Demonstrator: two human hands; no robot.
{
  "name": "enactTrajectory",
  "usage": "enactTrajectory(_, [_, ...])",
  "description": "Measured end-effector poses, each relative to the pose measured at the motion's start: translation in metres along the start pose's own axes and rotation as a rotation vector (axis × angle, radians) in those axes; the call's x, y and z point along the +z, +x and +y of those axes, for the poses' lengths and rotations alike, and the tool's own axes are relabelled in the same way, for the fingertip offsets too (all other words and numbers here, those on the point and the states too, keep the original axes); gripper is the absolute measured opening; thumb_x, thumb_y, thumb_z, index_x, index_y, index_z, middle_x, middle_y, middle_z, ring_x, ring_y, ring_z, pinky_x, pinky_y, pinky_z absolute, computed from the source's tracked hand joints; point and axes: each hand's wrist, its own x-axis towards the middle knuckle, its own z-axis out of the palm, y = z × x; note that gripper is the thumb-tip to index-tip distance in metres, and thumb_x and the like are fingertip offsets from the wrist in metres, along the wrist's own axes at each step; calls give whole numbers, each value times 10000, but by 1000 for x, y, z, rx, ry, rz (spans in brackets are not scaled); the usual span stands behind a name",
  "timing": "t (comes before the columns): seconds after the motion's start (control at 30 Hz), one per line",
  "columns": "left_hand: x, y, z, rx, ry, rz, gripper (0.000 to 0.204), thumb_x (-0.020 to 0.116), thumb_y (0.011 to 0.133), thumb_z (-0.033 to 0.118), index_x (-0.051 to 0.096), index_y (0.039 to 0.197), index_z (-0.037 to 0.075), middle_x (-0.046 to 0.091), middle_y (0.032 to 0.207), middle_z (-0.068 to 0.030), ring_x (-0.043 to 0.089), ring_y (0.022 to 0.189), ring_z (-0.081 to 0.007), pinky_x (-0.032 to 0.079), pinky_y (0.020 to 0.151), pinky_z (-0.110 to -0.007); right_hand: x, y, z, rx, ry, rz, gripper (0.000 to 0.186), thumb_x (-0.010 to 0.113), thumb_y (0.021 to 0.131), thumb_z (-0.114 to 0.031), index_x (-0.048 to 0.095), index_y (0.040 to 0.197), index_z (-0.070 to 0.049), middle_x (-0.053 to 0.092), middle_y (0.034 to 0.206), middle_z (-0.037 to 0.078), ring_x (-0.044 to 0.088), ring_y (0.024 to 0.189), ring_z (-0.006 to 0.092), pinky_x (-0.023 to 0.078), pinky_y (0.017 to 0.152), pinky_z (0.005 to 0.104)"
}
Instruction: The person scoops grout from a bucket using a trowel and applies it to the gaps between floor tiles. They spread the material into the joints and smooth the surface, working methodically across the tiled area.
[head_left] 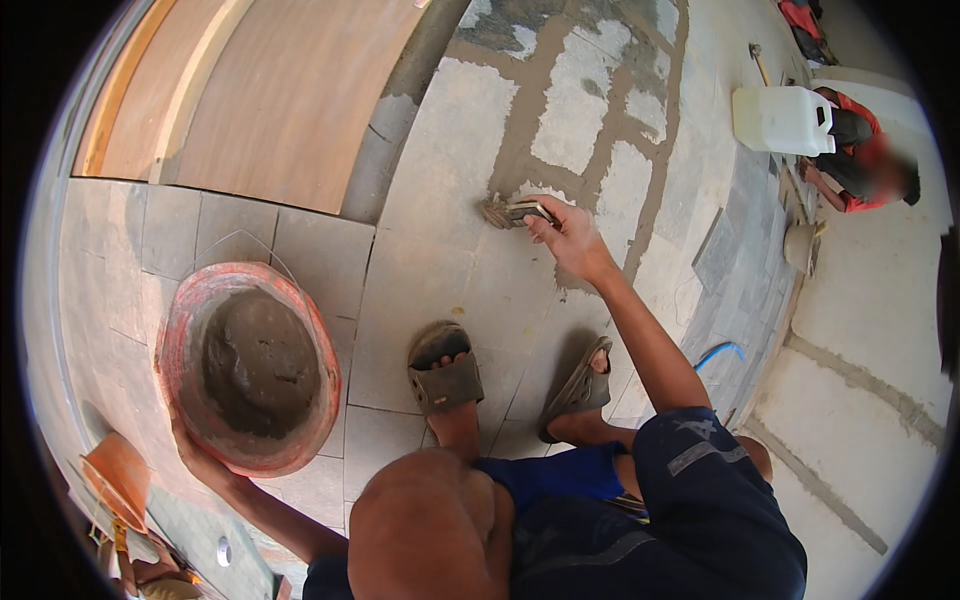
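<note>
My right hand [568, 236] is closed round the dark handle of a short brush [505, 212]. The brush head is clotted with grey mortar and meets the tiled floor at the near end of a smeared joint. Grey wet mortar [537, 105] lies in bands along the joints ahead, with pale dried patches on the tiles between. At the left, my left hand [183, 447] grips the outer side of a round orange-red bucket [327, 372]; some of its fingers are hidden behind the bucket. Thick wet mortar [258, 350] fills the bucket's lower part, and a thin wire handle lies against its far rim.
Wooden boards [290, 90] lie at the far left. An orange bucket [116, 478] stands at the lower left near another person. At the far right, a co-worker [860, 150] crouches beside a white jerrycan [780, 119]. A blue curved object [720, 352] lies on the right.
</note>
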Motion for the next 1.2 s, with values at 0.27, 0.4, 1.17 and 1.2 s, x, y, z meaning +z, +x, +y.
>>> enactTrajectory(0.27, [3, -2, 5, -61, -71, -14, 540, 434, 972, 379, 527, 1355, 10, 523, 1373, -142, 499, 1245, -281, 360, 1076, -389, 45, -15, 41, -501, -747, 203, 472, 528, 864, -44, 540, 1323, -153, 575, 1323, 67, 591, 1110, 233, 532, 891, 344])
enactTrajectory(0.4, [-2, 1, -1, -4, 33, -34, 582, 433, 972, 419, 476, 1399, 27, 487, 1410, -141, 474, 1280, -293, 359, 1087, -400, 54, -27, 43, -439, -736, 117, 424, 528, 866, -49, 564, 1278, -144, 586, 1305, 69, 596, 1100, 241, 537, 880, 345])
enactTrajectory(1.17, [-5, 4, -4, -47, 13, -5, 579, 435, 965, 427, 504, 1380, 29, 481, 1419, -142, 464, 1288, -285, 347, 1087, -398, 26, -12, 1, -286, -677, 15, 282, 478, 924, -97, 605, 1175, -90, 656, 1129, 135, 633, 992, 334, 530, 837, 408])
enactTrajectory(1.2, [-7, 6, -5, -29, 40, -15, 579, 437, 964, 427, 503, 1382, 32, 477, 1424, -140, 459, 1294, -283, 343, 1090, -398, 21, -14, -5, -273, -650, -3, 273, 485, 925, -104, 606, 1169, -87, 662, 1104, 146, 638, 975, 344, 532, 824, 416])
